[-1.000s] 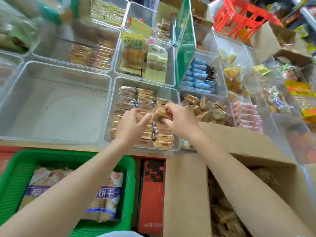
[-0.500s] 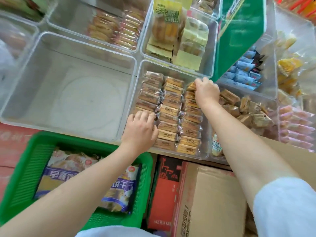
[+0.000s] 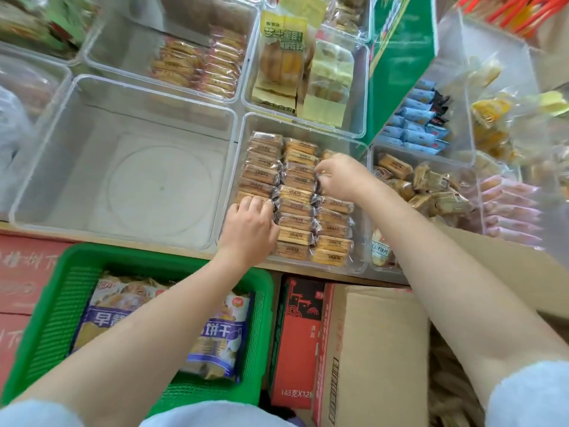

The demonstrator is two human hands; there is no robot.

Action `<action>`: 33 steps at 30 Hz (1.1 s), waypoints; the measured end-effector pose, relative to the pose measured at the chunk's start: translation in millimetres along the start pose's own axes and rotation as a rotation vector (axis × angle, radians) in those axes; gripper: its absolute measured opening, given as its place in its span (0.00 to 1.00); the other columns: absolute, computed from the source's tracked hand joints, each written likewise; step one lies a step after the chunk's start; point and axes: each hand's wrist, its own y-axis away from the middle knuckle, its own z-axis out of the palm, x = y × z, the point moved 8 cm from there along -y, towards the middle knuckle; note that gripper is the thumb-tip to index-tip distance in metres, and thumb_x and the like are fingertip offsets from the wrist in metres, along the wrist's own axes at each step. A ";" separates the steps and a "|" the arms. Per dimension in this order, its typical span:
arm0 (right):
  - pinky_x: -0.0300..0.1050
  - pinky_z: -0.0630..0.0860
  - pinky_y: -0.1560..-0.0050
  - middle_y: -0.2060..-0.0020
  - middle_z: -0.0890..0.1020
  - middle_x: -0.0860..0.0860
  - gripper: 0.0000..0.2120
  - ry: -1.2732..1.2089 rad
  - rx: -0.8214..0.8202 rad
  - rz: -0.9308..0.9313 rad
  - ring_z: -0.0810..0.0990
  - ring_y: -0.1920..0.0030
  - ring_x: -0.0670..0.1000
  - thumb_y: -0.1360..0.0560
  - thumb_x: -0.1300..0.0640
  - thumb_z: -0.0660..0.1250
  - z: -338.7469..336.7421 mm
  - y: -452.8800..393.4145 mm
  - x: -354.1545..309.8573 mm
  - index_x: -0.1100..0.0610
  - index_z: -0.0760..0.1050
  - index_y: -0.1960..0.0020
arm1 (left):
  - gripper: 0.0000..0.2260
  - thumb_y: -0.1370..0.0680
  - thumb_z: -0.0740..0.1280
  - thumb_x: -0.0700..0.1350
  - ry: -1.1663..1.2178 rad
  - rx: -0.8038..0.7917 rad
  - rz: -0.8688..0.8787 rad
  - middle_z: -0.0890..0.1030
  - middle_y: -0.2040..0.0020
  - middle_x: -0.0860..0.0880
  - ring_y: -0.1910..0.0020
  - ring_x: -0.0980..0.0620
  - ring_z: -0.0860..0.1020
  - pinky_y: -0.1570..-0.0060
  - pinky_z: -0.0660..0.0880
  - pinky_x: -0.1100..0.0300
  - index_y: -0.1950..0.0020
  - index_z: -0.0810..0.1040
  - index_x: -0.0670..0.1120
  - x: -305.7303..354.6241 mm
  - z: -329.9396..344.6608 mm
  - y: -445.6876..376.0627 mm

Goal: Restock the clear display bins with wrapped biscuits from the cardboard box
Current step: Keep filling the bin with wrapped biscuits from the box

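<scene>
Your right hand (image 3: 341,177) sits over the far half of the right-hand row of wrapped biscuits (image 3: 297,208), fingers curled down and pinching at the crimped ends of a packet there. Half a second ago it reached further back, to the far end of that row, so it has drawn a little toward you, which looks like settling the fresh packets into line and not adding more. Your left hand (image 3: 249,229) rests at the near end of the left row, fingers bent over the packet edges and pressing them. Whether it truly grips one I cannot tell. It has barely moved since the previous moment.

The clear display bin (image 3: 308,124) round both hands now holds three tidy rows, fairly full, with a strip of bare floor left along its far wall. A second ago both hands met over the middle with a small stack between them, and that stack now seems to be in place.

Next to it on your left, the large clear bin (image 3: 123,97) holds nothing. The cardboard box (image 3: 378,349) stands below your right forearm, its inside mostly hidden (a sliver of loose packets shows at the right edge). By my reading, this bin needs one more small handful before you move on.
</scene>
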 end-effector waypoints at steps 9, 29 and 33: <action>0.42 0.76 0.63 0.65 0.80 0.41 0.09 -0.623 0.772 0.023 0.80 0.65 0.46 0.20 0.60 0.62 -55.2 269.1 69.0 0.53 0.81 0.51 | 0.18 0.18 0.63 0.55 0.733 -0.042 0.095 0.74 0.39 0.53 0.47 0.58 0.74 0.49 0.74 0.57 0.31 0.73 0.48 139.0 -55.0 88.3; 0.51 0.74 0.42 0.27 0.69 0.57 0.30 -0.214 -0.142 0.513 0.72 0.31 0.60 0.21 0.62 0.64 183.5 349.1 202.2 0.52 0.60 0.21 | 0.41 0.22 0.67 0.39 0.894 -0.219 0.043 0.55 0.19 0.56 0.31 0.62 0.61 0.65 0.65 0.82 0.20 0.49 0.65 257.5 -34.3 169.1; 0.42 0.75 0.54 0.43 0.80 0.53 0.17 -1.167 0.185 0.465 0.79 0.43 0.54 0.19 0.53 0.65 129.3 359.0 189.3 0.59 0.75 0.33 | 0.41 0.22 0.70 0.43 0.865 -0.253 0.051 0.55 0.19 0.54 0.26 0.60 0.58 0.44 0.65 0.72 0.20 0.49 0.66 256.5 -38.0 166.6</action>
